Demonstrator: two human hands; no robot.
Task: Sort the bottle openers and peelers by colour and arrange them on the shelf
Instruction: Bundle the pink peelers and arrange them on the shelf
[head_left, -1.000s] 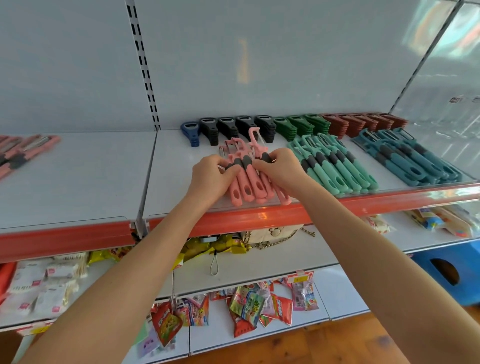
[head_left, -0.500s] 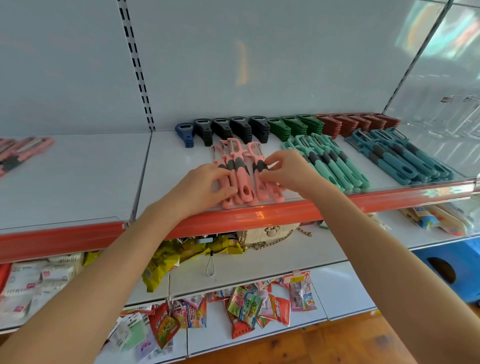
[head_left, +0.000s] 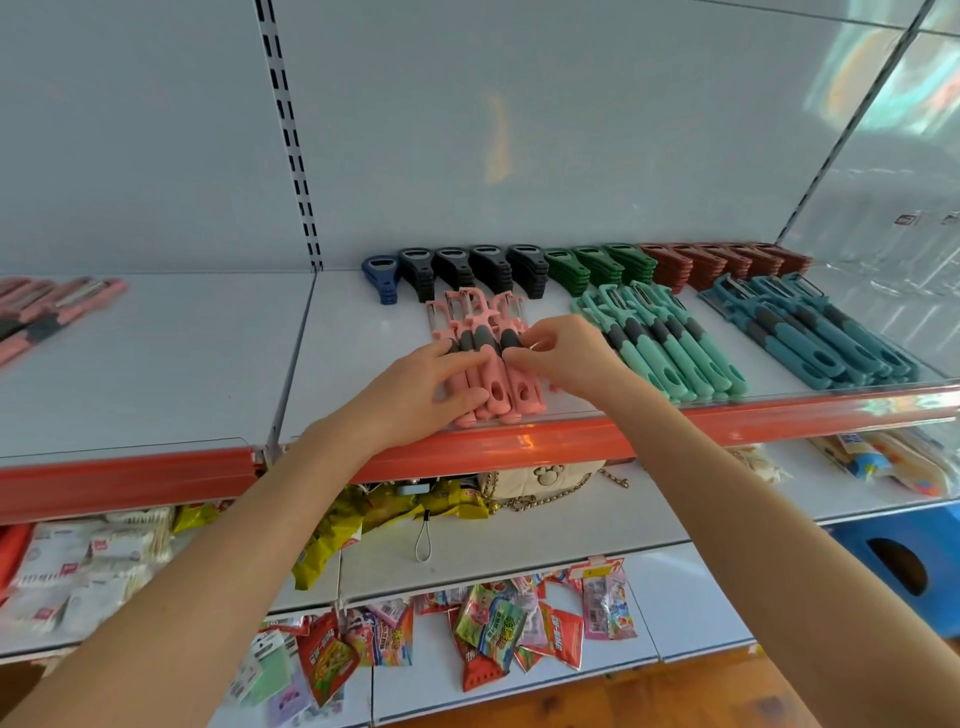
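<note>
Centre frame, pink peelers (head_left: 494, 382) are pressed flat by the left hand (head_left: 428, 387), pinched by the right hand (head_left: 569, 353) — likely for alignment.

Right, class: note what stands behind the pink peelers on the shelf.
A blue bottle opener and stacks of black bottle openers line the back wall behind the pink peelers. The left hand and right hand cover parts of their handles.
</note>
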